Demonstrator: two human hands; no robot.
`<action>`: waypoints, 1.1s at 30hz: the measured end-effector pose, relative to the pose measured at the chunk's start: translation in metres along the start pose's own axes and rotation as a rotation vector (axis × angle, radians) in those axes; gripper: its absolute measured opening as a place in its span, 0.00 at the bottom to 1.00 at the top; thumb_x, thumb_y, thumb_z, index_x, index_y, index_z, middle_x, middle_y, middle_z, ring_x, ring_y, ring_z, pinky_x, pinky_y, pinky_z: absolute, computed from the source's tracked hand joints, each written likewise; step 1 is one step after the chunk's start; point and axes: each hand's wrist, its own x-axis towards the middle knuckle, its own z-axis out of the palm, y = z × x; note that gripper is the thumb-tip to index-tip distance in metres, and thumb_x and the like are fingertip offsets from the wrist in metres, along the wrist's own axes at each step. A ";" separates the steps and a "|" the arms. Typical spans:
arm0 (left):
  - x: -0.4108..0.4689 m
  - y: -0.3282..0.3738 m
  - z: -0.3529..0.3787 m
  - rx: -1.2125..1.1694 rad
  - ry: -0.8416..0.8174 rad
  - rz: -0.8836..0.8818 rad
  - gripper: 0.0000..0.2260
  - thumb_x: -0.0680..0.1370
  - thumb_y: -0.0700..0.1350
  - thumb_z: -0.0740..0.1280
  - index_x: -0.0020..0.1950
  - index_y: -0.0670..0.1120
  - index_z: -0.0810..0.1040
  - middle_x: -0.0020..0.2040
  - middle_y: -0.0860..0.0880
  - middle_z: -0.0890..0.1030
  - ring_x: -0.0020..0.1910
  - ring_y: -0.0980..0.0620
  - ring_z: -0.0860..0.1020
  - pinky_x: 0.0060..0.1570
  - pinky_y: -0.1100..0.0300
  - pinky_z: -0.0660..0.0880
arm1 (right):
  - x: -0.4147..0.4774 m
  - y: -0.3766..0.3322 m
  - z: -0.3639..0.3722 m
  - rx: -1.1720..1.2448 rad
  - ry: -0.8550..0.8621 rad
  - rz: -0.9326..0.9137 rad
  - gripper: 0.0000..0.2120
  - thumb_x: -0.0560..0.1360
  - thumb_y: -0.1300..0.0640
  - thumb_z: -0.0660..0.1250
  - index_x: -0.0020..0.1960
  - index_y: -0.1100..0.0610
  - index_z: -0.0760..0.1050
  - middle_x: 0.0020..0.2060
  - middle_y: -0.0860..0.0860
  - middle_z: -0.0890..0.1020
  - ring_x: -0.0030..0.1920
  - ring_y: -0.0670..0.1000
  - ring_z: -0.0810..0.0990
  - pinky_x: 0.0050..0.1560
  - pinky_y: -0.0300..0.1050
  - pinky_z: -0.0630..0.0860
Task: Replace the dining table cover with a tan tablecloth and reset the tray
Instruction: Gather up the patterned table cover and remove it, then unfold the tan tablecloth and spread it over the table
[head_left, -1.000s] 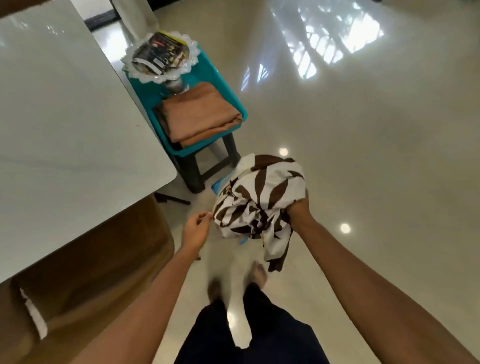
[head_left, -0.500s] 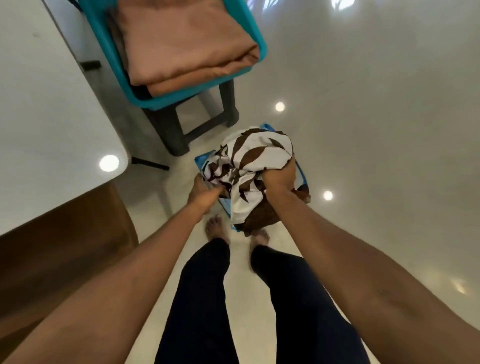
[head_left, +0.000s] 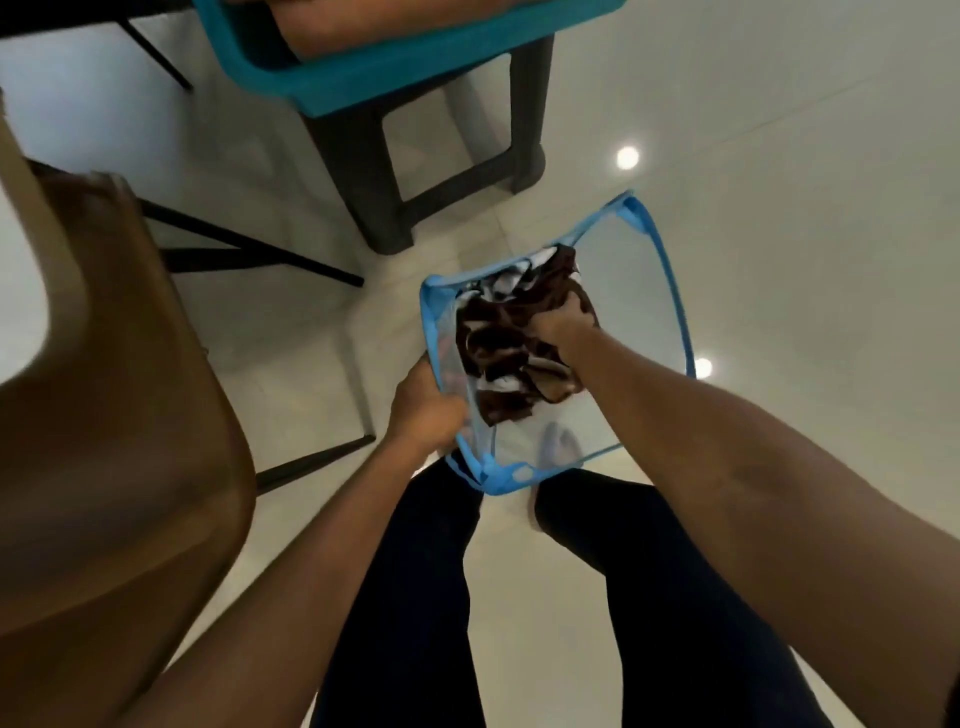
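Note:
The old brown-and-white patterned table cover is bunched up inside a blue-rimmed mesh laundry basket on the floor in front of my feet. My right hand is inside the basket, shut on the cover. My left hand grips the basket's near-left rim. The folded tan tablecloth lies on a teal tray at the top edge, only partly in view. The tray sits on a dark stool.
A brown chair stands close at my left, its black legs reaching across the floor toward the basket. A white table edge shows at far left. Glossy pale floor lies to the right.
I have bent lower and the view tilted down. My right hand pushed the patterned cover down into the mesh basket, and my left hand took hold of the basket's rim.

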 end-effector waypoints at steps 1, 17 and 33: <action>0.002 0.004 0.000 0.013 0.009 -0.001 0.33 0.76 0.35 0.63 0.76 0.60 0.64 0.54 0.50 0.79 0.46 0.49 0.83 0.43 0.50 0.83 | -0.002 0.003 -0.003 -0.181 0.052 -0.051 0.31 0.75 0.52 0.69 0.75 0.57 0.66 0.71 0.60 0.72 0.69 0.63 0.72 0.70 0.58 0.71; -0.098 0.123 -0.042 0.335 0.210 0.001 0.21 0.74 0.52 0.69 0.66 0.53 0.73 0.54 0.46 0.82 0.51 0.45 0.81 0.53 0.49 0.80 | -0.187 0.005 -0.123 0.157 -0.089 -0.338 0.02 0.78 0.58 0.69 0.46 0.56 0.78 0.39 0.54 0.80 0.39 0.52 0.77 0.41 0.46 0.72; -0.131 0.282 -0.134 0.513 0.398 0.455 0.22 0.73 0.47 0.72 0.66 0.46 0.75 0.58 0.44 0.80 0.57 0.43 0.78 0.53 0.55 0.73 | -0.264 -0.159 -0.207 -0.207 0.124 -0.727 0.23 0.71 0.52 0.76 0.64 0.52 0.76 0.50 0.51 0.83 0.53 0.53 0.81 0.56 0.53 0.78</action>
